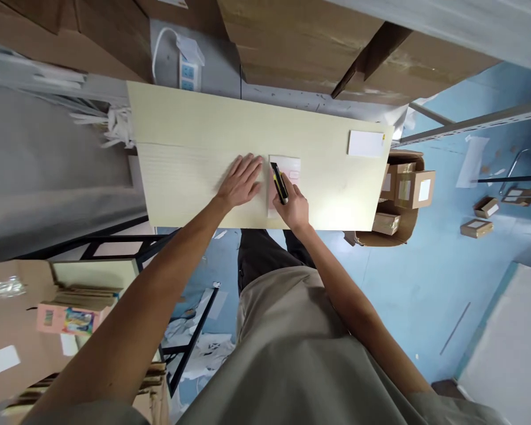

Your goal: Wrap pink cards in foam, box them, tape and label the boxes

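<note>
My right hand (294,206) is wrapped round a black and yellow utility knife (279,184), which points away from me. Under the knife lies a flat, pale pink and white piece (294,164), partly covered by my hand; whether the blade touches it I cannot tell. To its left, my left hand (242,180) rests palm down with fingers stretched out, holding nothing. Both hands are over a pale yellow tabletop (194,183). A white rectangular box or pad (365,144) with a small yellow mark sits near the table's far right corner.
Large cardboard boxes (301,44) stand beyond the table's far edge, beside a power strip (189,74). An open carton (407,227) with small brown boxes is at the right end. At lower left are folded cardboard pieces and a pink printed box (66,319).
</note>
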Available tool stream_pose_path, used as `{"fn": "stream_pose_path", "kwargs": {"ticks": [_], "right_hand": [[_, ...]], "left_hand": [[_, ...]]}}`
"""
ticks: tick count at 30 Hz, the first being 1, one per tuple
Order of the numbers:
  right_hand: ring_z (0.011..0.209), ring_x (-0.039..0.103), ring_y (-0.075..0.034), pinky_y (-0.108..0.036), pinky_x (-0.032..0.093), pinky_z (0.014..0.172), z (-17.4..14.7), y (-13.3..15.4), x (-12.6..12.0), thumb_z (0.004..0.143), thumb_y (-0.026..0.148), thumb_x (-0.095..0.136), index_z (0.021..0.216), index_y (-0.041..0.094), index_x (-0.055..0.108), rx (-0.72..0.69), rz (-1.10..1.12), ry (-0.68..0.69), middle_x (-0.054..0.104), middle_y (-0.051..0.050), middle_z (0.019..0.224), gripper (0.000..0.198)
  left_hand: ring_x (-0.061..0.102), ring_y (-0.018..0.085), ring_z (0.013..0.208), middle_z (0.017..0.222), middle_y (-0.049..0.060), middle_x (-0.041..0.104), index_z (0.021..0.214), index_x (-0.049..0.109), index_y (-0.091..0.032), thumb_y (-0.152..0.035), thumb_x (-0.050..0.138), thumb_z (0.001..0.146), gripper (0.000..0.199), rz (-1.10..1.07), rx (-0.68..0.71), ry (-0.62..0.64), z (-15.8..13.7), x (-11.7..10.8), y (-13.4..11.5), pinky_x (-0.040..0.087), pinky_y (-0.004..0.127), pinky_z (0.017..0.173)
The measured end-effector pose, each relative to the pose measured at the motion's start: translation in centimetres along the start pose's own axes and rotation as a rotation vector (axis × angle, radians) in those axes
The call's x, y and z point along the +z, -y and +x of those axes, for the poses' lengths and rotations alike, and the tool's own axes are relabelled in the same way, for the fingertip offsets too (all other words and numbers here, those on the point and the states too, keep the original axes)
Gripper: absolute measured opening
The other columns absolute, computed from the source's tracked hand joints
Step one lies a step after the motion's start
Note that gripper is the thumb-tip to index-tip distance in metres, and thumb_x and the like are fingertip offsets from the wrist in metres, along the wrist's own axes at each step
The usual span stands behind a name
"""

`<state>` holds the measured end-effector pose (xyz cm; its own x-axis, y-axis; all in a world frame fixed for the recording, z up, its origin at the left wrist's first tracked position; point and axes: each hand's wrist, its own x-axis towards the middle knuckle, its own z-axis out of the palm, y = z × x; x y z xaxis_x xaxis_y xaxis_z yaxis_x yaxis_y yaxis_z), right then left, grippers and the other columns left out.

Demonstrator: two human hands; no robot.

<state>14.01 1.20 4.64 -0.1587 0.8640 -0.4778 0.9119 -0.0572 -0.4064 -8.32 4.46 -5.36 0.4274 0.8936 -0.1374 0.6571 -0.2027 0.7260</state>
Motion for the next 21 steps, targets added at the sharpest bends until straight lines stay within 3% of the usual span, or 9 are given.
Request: {"fn": "stream_pose_path", "kwargs": {"ticks": [4, 10, 21], "right_hand": [[0.114, 0.078, -0.037, -0.047, 0.068, 0.096, 1.9, 2.4, -0.8, 0.113, 0.032, 0.042, 0.185, 0.034, 0.024, 0.033, -0.185, 0.112, 0.066, -0.018, 0.156, 0.074], [0.105, 0.076, -0.027, -0.037, 0.065, 0.090, 2.9, 4.1, -0.8, 0.114, 0.026, 0.039, 0.187, 0.030, 0.010, 0.076, -0.237, 0.105, 0.067, -0.018, 0.146, 0.079], [0.108, 0.077, -0.027, -0.038, 0.066, 0.092, 3.4, 5.6, -1.2, 0.116, 0.024, 0.040, 0.187, 0.029, 0.013, 0.122, -0.272, 0.150, 0.067, -0.019, 0.146, 0.077]], "left_hand": [[0.025, 0.038, 0.177, 0.184, 0.015, 0.042, 0.175, 0.047, -0.016, -0.056, 0.051, 0.106, 0.080, 0.030, 0.010, -0.031, 0.0, 0.4, 0.5, 0.009, 0.060, 0.147], [0.023, 0.037, 0.178, 0.186, 0.014, 0.037, 0.179, 0.040, -0.016, -0.056, 0.041, 0.111, 0.079, 0.100, 0.048, -0.062, -0.2, 1.1, 1.2, 0.007, 0.062, 0.147], [0.024, 0.038, 0.177, 0.187, 0.016, 0.036, 0.178, 0.040, -0.015, -0.053, 0.043, 0.111, 0.077, 0.071, 0.053, -0.055, -0.3, 1.0, 1.2, 0.005, 0.062, 0.147]]}}
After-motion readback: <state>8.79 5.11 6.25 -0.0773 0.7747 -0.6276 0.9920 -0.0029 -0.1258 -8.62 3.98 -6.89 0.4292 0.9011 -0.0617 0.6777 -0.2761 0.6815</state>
